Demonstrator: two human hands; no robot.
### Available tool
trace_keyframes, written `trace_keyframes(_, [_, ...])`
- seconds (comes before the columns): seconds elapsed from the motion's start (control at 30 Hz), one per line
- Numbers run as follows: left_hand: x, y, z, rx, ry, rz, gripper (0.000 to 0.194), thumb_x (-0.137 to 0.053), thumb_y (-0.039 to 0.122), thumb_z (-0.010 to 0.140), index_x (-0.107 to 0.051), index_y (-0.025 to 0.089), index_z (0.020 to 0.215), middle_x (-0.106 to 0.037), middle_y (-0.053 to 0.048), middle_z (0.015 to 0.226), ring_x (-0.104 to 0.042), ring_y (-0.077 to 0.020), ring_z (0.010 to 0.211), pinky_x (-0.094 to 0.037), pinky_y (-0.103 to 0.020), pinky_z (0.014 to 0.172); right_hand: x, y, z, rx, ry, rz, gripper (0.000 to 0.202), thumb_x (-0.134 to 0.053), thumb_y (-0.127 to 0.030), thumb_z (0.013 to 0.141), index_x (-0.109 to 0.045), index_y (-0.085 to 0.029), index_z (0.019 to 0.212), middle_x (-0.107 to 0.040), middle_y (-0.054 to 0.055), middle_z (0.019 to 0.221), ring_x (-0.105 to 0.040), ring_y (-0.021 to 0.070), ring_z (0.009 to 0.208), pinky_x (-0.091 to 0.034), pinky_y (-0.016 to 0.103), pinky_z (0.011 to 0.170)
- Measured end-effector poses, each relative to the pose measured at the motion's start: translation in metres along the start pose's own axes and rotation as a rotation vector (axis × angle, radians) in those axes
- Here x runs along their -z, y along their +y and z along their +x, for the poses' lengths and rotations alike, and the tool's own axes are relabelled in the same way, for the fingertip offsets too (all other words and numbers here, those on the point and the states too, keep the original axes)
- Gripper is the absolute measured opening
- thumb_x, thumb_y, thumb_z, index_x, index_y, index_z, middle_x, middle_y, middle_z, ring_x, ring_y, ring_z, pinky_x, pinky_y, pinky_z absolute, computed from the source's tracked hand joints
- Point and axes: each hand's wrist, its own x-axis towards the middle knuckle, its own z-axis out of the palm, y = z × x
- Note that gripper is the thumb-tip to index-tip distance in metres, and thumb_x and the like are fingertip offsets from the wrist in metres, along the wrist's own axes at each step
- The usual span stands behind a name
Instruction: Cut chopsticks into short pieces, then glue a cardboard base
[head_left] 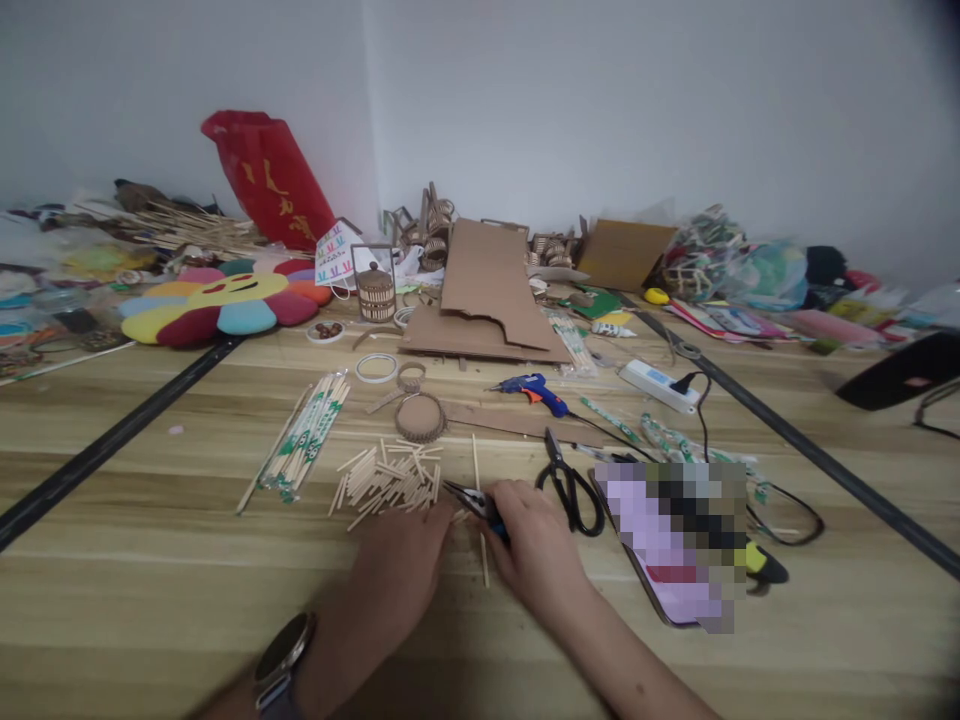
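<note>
Here the right hand (534, 555) is closed around the blue-handled pliers (472, 503), whose dark tip points left toward a pile of short cut sticks (390, 480) lying on the wooden table (150, 560). The left hand (405, 565), a watch (281, 655) on its wrist, rests palm down just left of the pliers, fingers close together at the near edge of that pile; whether they pinch a stick I cannot tell. One longer thin stick (480, 510) runs near to far between the two hands. Just right of the right hand lie black scissors (570, 485), and beyond them a phone (675, 540) with a blurred screen. To the left of the pile sits a bundle of wrapped chopsticks (304, 440); farther back are a round cardboard disc (420, 417), a blue glue gun (534, 390), and flat cardboard sheets (487, 300).
</note>
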Motion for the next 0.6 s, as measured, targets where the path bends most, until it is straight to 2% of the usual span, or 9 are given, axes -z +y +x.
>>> trace_keyframes(0.1, [-0.005, 0.0, -0.003, -0.001, 0.074, -0.06, 0.032, -0.035, 0.012, 0.091, -0.062, 0.018, 0.106, -0.071, -0.015, 0.094, -0.066, -0.0295, 0.092, -0.047, -0.041, 0.083, -0.004, -0.006, -0.001, -0.033, 0.005, 0.003, 0.007, -0.053, -0.012, 0.08, -0.055, -0.019, 0.081, -0.064, 0.008, 0.079, -0.056, 0.0236, 0.076, -0.033, 0.03, 0.065])
trace_keyframes(0.2, [-0.009, -0.006, -0.003, -0.009, 0.116, -0.24, 0.023, -0.036, 0.022, 0.094, -0.059, 0.02, 0.093, -0.068, -0.012, 0.088, -0.064, -0.026, 0.085, -0.046, -0.036, 0.077, -0.005, -0.005, 0.001, -0.059, -0.005, 0.081, 0.009, -0.05, -0.011, 0.077, -0.053, -0.019, 0.079, -0.062, 0.008, 0.079, -0.056, 0.0235, 0.076, -0.035, 0.03, 0.065])
trace_keyframes(0.3, [-0.007, -0.014, 0.0, -0.052, -0.022, -0.575, 0.032, -0.034, 0.04, 0.096, -0.051, 0.021, 0.076, -0.061, -0.004, 0.069, -0.057, -0.0193, 0.066, -0.043, -0.03, 0.063, 0.003, 0.006, 0.007, -0.141, -0.022, 0.352, 0.01, -0.046, -0.023, 0.087, -0.05, -0.02, 0.079, -0.06, 0.004, 0.074, -0.055, 0.0202, 0.07, -0.038, 0.028, 0.063])
trace_keyframes(0.37, [-0.005, -0.018, 0.003, -0.067, -0.144, -0.898, 0.039, -0.035, 0.054, 0.093, -0.048, 0.022, 0.076, -0.055, 0.001, 0.059, -0.05, -0.015, 0.054, -0.04, -0.026, 0.053, 0.012, 0.014, 0.011, -0.201, -0.019, 0.54, 0.017, -0.045, -0.033, 0.09, -0.049, -0.021, 0.079, -0.057, 0.001, 0.072, -0.054, 0.0178, 0.067, -0.04, 0.026, 0.061])
trace_keyframes(0.43, [-0.004, -0.019, 0.006, -0.039, -0.218, -1.165, 0.043, -0.041, 0.062, 0.088, -0.049, 0.021, 0.079, -0.056, 0.003, 0.058, -0.049, -0.0128, 0.05, -0.039, -0.024, 0.05, 0.024, 0.019, 0.013, -0.194, -0.046, 0.641, 0.02, -0.048, -0.037, 0.09, -0.051, -0.021, 0.079, -0.057, 0.0, 0.072, -0.054, 0.0167, 0.068, -0.04, 0.025, 0.063])
trace_keyframes(0.5, [-0.004, -0.017, 0.007, -0.001, -0.234, -1.286, 0.043, -0.05, 0.062, 0.084, -0.051, 0.019, 0.08, -0.063, 0.0, 0.065, -0.055, -0.0126, 0.053, -0.041, -0.024, 0.053, 0.032, 0.018, 0.013, -0.115, -0.161, 0.691, 0.017, -0.051, -0.034, 0.089, -0.054, -0.02, 0.079, -0.058, -0.001, 0.074, -0.054, 0.0161, 0.071, -0.041, 0.024, 0.064])
trace_keyframes(0.6, [-0.009, -0.014, 0.009, 0.003, -0.234, -1.328, 0.041, -0.058, 0.059, 0.081, -0.056, 0.018, 0.078, -0.067, -0.002, 0.074, -0.06, -0.0133, 0.06, -0.044, -0.024, 0.058, 0.035, 0.009, 0.008, -0.004, -0.385, 0.714, 0.006, -0.054, -0.023, 0.087, -0.057, -0.02, 0.083, -0.063, 0.0, 0.079, -0.057, 0.0154, 0.075, -0.041, 0.024, 0.068])
